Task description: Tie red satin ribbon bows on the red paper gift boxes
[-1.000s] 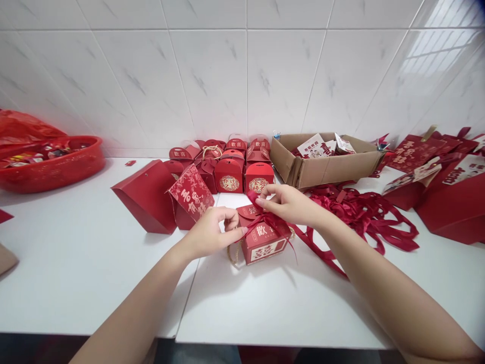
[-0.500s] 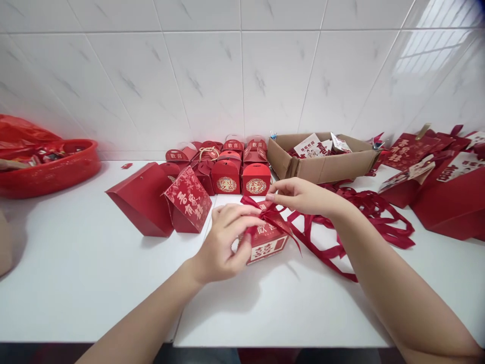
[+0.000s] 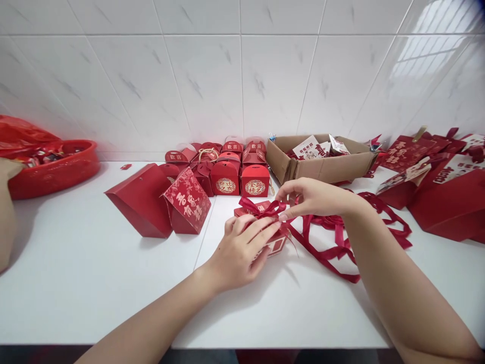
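Landmark: brown carton [image 3: 333, 171], open-topped, at the back of the white table [image 3: 113, 288], close to the tiled wall [image 3: 200, 76].
Small box [image 3: 278, 245]: red with printed panel, on the table, on the near side of the carton and left of its middle. Front partly hidden by fingers.
Bow [image 3: 265, 208]: dark red ribbon, lies across the top of the small box.
Left hand [image 3: 238, 253]: fingers side by side, laid over the small box and the bow, thumb side down along the front. Can't tell if it's clamped or just resting.
Right hand [image 3: 316, 197]: nearer than the carton, thumb and index a little apart around the right loop of the bow. Can't tell if the loop is pinched. Thumb tip near the left index tip.
Loose ribbon [image 3: 329, 221]: tangled heap, near side of the carton, partly behind the right forearm.
Cards [image 3: 310, 147]: white, red print, inside the carton.
Finished-shape boxes [image 3: 227, 172]: red cluster, just left of the carton.
Wedge boxes [image 3: 146, 202]: one plain, one printed, farther left of the carton.
Basin [image 3: 56, 174]: red, well left of the carton.
Gift bags [image 3: 447, 207]: red, right of the carton.
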A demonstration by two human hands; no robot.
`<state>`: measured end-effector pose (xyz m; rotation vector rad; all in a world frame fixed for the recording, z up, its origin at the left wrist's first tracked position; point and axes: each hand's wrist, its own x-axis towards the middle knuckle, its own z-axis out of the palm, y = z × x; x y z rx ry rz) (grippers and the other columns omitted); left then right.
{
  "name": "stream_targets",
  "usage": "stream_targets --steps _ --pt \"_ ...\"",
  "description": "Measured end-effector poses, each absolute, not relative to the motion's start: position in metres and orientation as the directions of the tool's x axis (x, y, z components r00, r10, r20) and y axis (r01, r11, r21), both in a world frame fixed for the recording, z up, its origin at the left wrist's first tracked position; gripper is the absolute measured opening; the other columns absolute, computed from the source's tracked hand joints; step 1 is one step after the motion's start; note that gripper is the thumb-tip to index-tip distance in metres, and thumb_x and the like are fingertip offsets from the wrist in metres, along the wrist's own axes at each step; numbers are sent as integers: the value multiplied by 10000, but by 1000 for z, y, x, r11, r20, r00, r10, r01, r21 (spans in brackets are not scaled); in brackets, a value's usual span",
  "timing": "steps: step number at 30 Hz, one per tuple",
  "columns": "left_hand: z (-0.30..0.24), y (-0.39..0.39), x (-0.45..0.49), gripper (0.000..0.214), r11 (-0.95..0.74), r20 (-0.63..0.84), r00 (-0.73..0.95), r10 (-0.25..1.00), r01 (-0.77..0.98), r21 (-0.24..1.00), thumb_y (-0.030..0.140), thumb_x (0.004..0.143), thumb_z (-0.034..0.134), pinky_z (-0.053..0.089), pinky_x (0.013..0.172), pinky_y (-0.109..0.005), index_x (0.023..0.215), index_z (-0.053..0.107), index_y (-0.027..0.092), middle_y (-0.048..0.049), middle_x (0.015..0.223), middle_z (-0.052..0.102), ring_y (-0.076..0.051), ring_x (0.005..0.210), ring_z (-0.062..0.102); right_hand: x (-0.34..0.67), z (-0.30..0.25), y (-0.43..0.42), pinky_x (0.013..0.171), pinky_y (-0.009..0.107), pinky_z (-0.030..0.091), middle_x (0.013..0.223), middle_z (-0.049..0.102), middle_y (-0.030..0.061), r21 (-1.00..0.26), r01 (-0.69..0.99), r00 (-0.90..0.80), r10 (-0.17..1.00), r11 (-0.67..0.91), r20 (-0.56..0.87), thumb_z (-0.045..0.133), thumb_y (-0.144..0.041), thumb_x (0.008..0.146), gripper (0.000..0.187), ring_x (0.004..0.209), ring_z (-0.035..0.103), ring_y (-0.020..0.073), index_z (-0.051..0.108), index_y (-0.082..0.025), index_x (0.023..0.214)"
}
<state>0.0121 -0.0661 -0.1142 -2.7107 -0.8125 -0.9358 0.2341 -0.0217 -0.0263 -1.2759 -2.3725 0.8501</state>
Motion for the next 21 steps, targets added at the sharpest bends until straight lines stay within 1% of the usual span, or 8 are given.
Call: stream_targets --steps 1,3,5,7,9,16,21 --pt "-115 -66 12 433 -839 609 653 450 543 38 207 842 528 299 917 -399 1273 490 192 -65 1258 584 -252 1089 425 233 -27 -22 634 268 384 768 587 11 -621 657 -542 841 426 4 670 -524 676 372 681 489 140 658 -185 828" --pt "-116 -66 13 396 -840 603 647 466 539 71 191 838 523 306 927 -410 1234 517 191 -80 1237 582 -260 1103 418 231 -29 -21 578 260 346 649 529 -11 -624 662 -516 856 414 21 610 -535 726 365 598 428 115 638 -171 719" --pt "-116 -66 13 359 -843 597 646 476 527 102 165 837 510 311 933 -418 1194 540 192 -89 1216 580 -265 1117 419 228 -31 -21 536 252 310 601 472 -21 -648 649 -497 867 398 35 576 -538 749 380 558 374 100 624 -167 682" --pt "-115 -66 14 337 -849 593 648 477 513 122 144 836 498 316 937 -423 1166 550 193 -97 1199 576 -266 1129 421 227 -33 -19 533 248 313 610 473 -16 -668 633 -488 871 391 47 571 -531 753 377 567 380 101 629 -164 685" --pt "-115 -66 14 330 -853 592 650 477 505 133 138 838 489 322 928 -424 1159 548 189 -104 1186 571 -264 1123 427 227 -34 -18 553 246 335 637 506 -4 -679 623 -490 870 387 45 577 -522 750 370 595 416 110 642 -162 695" --pt "-117 -65 15 303 -849 587 642 493 502 165 146 844 485 337 868 -405 1137 546 193 -99 1105 592 -231 1009 483 232 -41 -9 597 251 366 682 569 10 -719 606 -503 864 340 -16 606 -516 721 373 640 479 126 678 -150 737" --pt "-118 -64 15 280 -850 593 631 500 491 193 143 828 501 334 865 -403 1099 555 190 -89 1062 605 -226 991 494 235 -47 -2 661 269 390 727 608 12 -737 588 -532 846 334 -41 621 -491 721 353 690 505 139 699 -153 788"
